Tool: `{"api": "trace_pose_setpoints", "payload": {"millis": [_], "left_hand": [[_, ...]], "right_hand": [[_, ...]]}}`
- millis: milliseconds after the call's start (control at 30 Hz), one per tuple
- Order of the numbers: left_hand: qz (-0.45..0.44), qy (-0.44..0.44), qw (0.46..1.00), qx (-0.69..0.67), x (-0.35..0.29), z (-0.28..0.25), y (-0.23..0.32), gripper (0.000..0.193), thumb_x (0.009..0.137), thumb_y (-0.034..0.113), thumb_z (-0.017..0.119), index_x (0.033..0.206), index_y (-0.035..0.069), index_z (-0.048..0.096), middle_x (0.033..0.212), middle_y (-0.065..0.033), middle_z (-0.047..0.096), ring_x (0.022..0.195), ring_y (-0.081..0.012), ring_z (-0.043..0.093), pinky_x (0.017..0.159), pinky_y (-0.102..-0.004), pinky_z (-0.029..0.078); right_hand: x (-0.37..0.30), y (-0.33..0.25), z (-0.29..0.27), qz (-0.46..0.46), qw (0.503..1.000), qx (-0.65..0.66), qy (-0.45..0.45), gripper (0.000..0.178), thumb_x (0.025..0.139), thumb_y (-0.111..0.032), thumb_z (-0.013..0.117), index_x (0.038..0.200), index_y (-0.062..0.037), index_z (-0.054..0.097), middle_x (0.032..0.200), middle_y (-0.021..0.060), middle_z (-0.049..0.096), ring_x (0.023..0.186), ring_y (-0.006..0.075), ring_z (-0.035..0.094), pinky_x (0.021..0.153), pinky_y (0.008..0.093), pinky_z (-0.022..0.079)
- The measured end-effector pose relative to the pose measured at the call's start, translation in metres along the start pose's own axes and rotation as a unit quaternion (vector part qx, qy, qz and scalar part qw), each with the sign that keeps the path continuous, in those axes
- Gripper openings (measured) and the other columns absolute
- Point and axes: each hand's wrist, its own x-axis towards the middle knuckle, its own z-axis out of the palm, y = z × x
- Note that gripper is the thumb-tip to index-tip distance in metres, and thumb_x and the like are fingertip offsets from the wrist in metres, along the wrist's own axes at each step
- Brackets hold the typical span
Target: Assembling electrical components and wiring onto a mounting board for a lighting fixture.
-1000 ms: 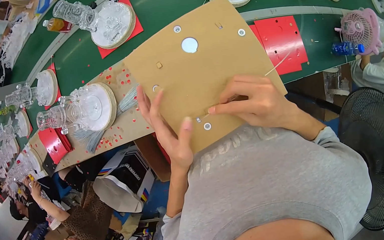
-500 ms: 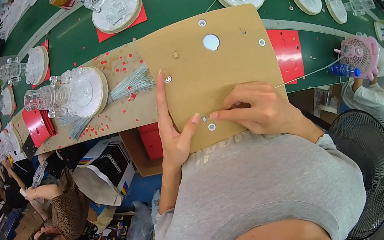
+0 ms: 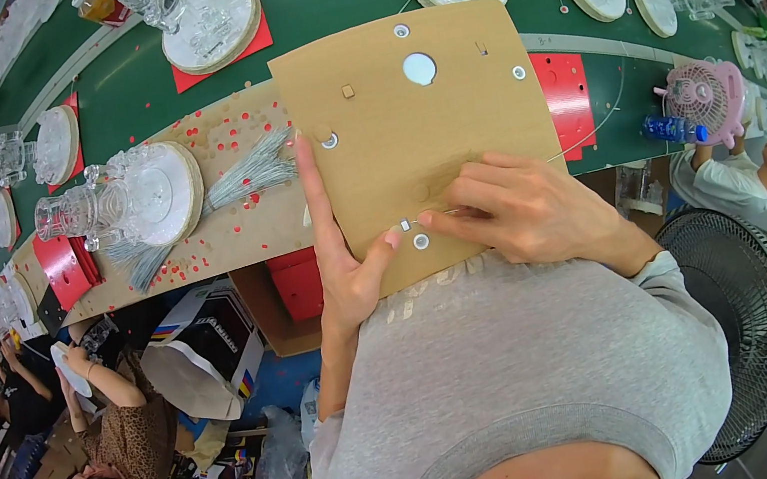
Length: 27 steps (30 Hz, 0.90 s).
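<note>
Threading step

My left hand (image 3: 345,271), thumb and finger spread, steadies the board (image 3: 446,127) before my chest; my right hand (image 3: 522,216) pinches what looks like wire (image 3: 590,139) beside the slot (image 3: 406,226); threading, apparently, calling next for careful alignment

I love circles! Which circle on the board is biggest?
The round hole in the brown board, below the top white ring; the white rings are smaller.

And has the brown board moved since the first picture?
Yes, to the right: the brown board now covers more of the red sheet lying beyond its right edge.
</note>
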Motion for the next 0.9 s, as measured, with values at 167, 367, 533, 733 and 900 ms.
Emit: {"api": "trace_pose_setpoints", "payload": {"millis": [167,367,533,733,900], "left_hand": [[0.009,-0.013,1.0,-0.008,0.007,-0.002,-0.001,0.112,0.071,-0.003,0.053,0.164,0.008,-0.008,0.169,-0.0179,0.008,0.152,-0.0292,0.024,0.121,-0.0426,0.028],[0.003,-0.016,1.0,-0.002,0.009,-0.002,0.002,0.111,0.07,-0.003,0.053,0.164,0.006,-0.007,0.169,-0.0176,0.003,0.154,-0.029,0.019,0.123,-0.0427,0.024],[0.004,-0.023,1.0,0.011,0.01,-0.003,0.003,0.111,0.07,-0.003,0.053,0.163,0.005,-0.006,0.17,-0.0175,0.003,0.154,-0.0289,0.017,0.123,-0.0427,0.024],[0.006,-0.027,1.0,0.013,0.01,-0.004,0.002,0.111,0.07,-0.003,0.052,0.164,0.005,-0.006,0.17,-0.0172,0.003,0.154,-0.029,0.018,0.122,-0.0426,0.024],[0.001,-0.035,0.999,0.01,0.01,-0.002,0.004,0.111,0.07,-0.003,0.053,0.164,0.006,-0.007,0.169,-0.0165,0.003,0.154,-0.0291,0.02,0.122,-0.0425,0.026]], "right_hand": [[0.005,0.001,-0.004,-0.009,1.0,-0.01,-0.015,0.044,0.075,-0.011,0.067,0.118,-0.0027,0.072,0.086,0.0045,0.052,0.077,0.0191,0.058,0.07,0.0316,0.052],[0.008,-0.005,-0.003,-0.012,0.997,-0.036,-0.061,0.042,0.082,-0.012,0.066,0.122,0.0027,0.068,0.087,0.0057,0.05,0.081,0.0181,0.058,0.07,0.0301,0.052],[0.009,-0.005,0.0,-0.034,0.995,-0.054,-0.074,0.04,0.086,-0.011,0.067,0.123,0.0051,0.067,0.089,0.0059,0.05,0.081,0.0171,0.057,0.069,0.0299,0.049],[0.011,-0.007,-0.002,-0.038,0.993,-0.064,-0.09,0.041,0.086,-0.011,0.067,0.123,0.005,0.066,0.091,0.0054,0.051,0.081,0.0163,0.056,0.07,0.0287,0.048],[0.003,-0.003,0.008,-0.037,0.998,-0.033,-0.04,0.041,0.082,-0.011,0.068,0.12,0.0049,0.068,0.091,0.0057,0.054,0.08,0.0174,0.059,0.068,0.0293,0.05]]}}
